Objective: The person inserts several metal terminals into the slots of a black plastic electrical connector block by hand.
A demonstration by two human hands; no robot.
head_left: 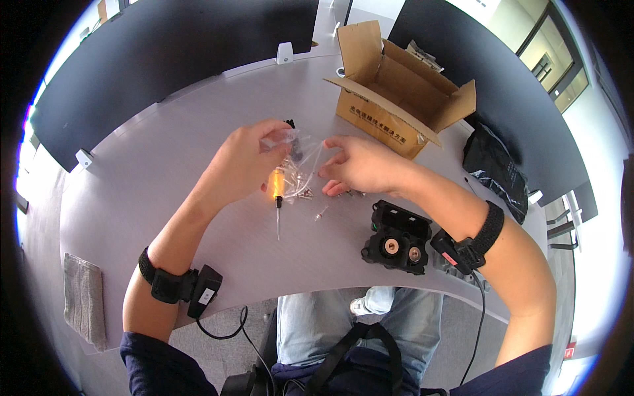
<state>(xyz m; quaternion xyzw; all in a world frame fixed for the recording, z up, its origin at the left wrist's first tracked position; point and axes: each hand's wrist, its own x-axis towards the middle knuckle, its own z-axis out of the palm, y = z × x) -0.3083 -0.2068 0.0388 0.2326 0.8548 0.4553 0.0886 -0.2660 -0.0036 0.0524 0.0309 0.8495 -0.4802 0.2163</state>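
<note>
A clear plastic bag (306,173) stretches between my two hands above the desk. My left hand (246,158) pinches its left side, near small dark parts (294,149). My right hand (360,164) has its fingertips at the bag's right edge, the other fingers curled loosely. Small screws (304,193) show at the bag's lower part; I cannot tell whether they are inside or under it. Below my left hand lies a screwdriver (279,186) with a yellow handle, its shaft pointing toward me. A single screw (321,213) rests on the desk, closer to me.
A black housing (398,243) with two round metal-rimmed ports stands near the front edge, beside my right forearm. Behind sits an open cardboard box (380,122). A black plastic bag (494,165) is at the right, a folded grey cloth (84,300) at the left. Dark divider panels (191,59) border the desk (165,145).
</note>
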